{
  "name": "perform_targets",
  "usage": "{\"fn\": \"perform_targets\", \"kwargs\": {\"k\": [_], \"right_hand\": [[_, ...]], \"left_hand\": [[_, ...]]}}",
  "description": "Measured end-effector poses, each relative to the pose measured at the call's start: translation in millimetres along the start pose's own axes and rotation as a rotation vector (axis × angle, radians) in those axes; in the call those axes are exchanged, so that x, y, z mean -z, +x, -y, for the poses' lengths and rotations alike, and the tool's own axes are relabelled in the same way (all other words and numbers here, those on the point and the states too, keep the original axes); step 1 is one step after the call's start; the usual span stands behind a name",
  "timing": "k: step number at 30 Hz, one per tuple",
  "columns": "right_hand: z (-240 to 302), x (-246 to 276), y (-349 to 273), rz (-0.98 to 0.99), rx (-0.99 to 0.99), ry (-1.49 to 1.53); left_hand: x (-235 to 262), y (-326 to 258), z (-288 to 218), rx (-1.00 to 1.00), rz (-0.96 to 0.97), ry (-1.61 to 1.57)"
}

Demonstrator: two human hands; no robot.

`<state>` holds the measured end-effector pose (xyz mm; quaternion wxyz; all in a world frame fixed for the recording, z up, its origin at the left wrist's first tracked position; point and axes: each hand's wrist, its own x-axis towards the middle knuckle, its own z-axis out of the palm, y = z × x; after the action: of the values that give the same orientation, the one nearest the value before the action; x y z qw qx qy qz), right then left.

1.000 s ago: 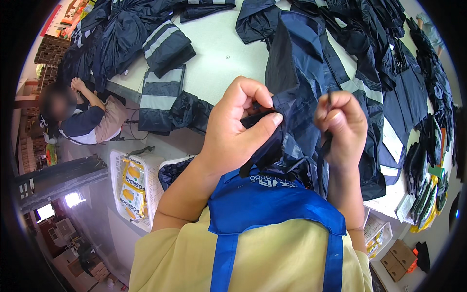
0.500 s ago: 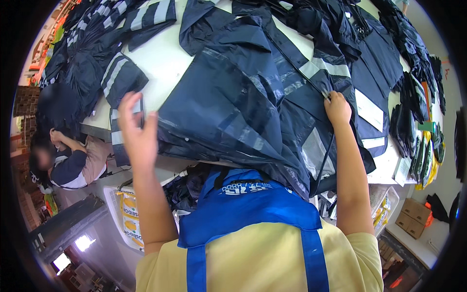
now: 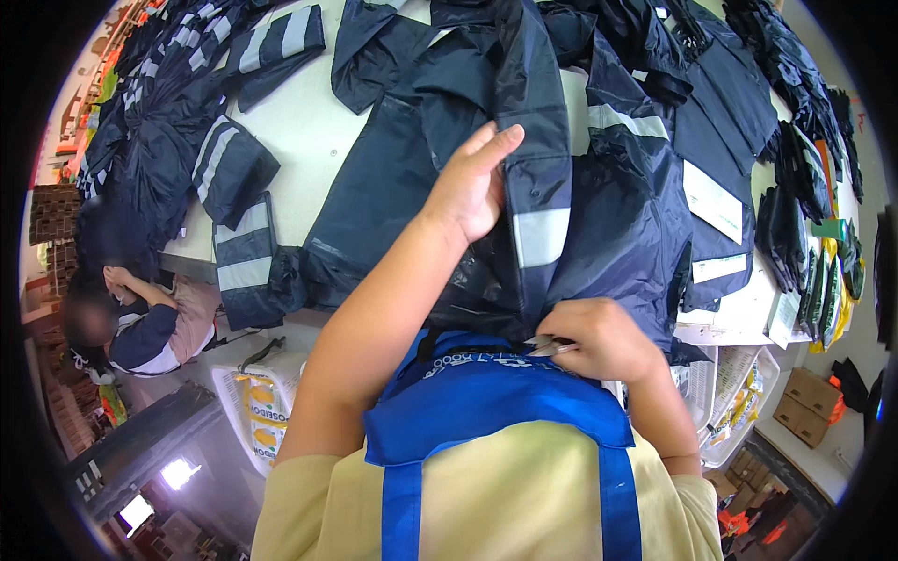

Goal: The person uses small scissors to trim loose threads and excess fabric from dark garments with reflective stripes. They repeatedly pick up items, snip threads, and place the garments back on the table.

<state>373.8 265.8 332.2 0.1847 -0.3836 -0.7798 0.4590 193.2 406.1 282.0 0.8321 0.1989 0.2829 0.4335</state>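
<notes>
A dark navy rain jacket (image 3: 374, 178) with pale reflective bands lies spread in front of me, its long front strip (image 3: 538, 140) running toward my waist. My left hand (image 3: 472, 187) rests against the left edge of that strip, thumb and fingers stretched out, some fingers partly hidden. Close to the near end of the strip, my right hand (image 3: 603, 337) is closed around small metal thread snips (image 3: 550, 346), whose blades point left. The snips are just above my blue apron (image 3: 496, 402).
More dark garments (image 3: 159, 140) are heaped on the white table (image 3: 309, 122) at left and far right. Folded garments with white cards (image 3: 713, 201) lie at right. White baskets (image 3: 229, 402) holding printed bags flank me. Another person (image 3: 154, 323) sits at the left.
My left hand has moved right from the air onto the front strip. My right hand has come down and nearer to my waist with the snips. The jacket's front has shifted and straightened.
</notes>
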Motion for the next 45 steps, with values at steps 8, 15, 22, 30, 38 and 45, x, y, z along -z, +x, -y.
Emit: {"fn": "perform_targets", "kwargs": {"k": [8,15,22,30,38,45], "right_hand": [[-16.3,-38.1,-4.7,0.047,-0.170,-0.014],[-19.7,-18.3,2.2,0.219,-0.217,0.122],[14.8,5.8,66.5,-0.478,-0.052,0.227],[29.4,-12.2,106.5,-0.692,-0.182,0.324],[-17.1,21.5,46.0,-0.890,-0.209,1.393],[-15.4,56.3,21.8,-0.935,0.159,1.520]], "left_hand": [[18.0,-59.6,-38.8,-0.283,-0.180,0.050],[57.1,-119.2,-35.3,-0.432,-0.310,0.128],[55.8,-145.7,-2.0,-0.397,-0.231,1.173],[5.0,-143.5,-2.0,-0.370,0.159,1.577],[19.7,-76.0,-87.1,-1.009,-0.197,1.739],[60.6,-34.5,-114.9,-0.552,-0.067,1.615]]}}
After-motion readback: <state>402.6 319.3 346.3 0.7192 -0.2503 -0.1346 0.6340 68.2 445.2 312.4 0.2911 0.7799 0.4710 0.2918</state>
